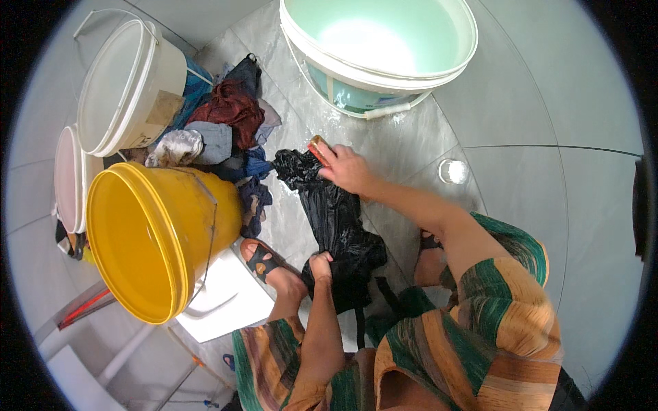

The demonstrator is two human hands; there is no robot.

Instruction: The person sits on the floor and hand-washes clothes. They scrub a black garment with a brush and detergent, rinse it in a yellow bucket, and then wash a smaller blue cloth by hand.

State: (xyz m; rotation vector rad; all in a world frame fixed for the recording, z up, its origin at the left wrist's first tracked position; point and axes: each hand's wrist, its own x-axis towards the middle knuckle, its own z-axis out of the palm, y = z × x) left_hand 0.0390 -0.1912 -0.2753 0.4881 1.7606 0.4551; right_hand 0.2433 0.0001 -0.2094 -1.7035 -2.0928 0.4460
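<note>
A wet black garment (pixel 331 216) is stretched over the grey tiled floor between my feet. My left hand (pixel 321 266) is closed around a fold of it at its near part. Farther up, my right hand (pixel 349 169) grips a small scrub brush (pixel 320 149) with a reddish side, at the garment's bunched far end. The brush's underside is hidden. Black straps (pixel 361 326) hang from the cloth toward me.
A large bucket of greenish water (pixel 378 82) stands ahead. At left are a yellow bucket (pixel 205 205), a whitish bucket (pixel 167 87), a pinkish bucket (pixel 69 180) and a heap of clothes (pixel 226 113). A white floor fixture (pixel 226 303) lies near my left foot, a round drain (pixel 452 171) at right.
</note>
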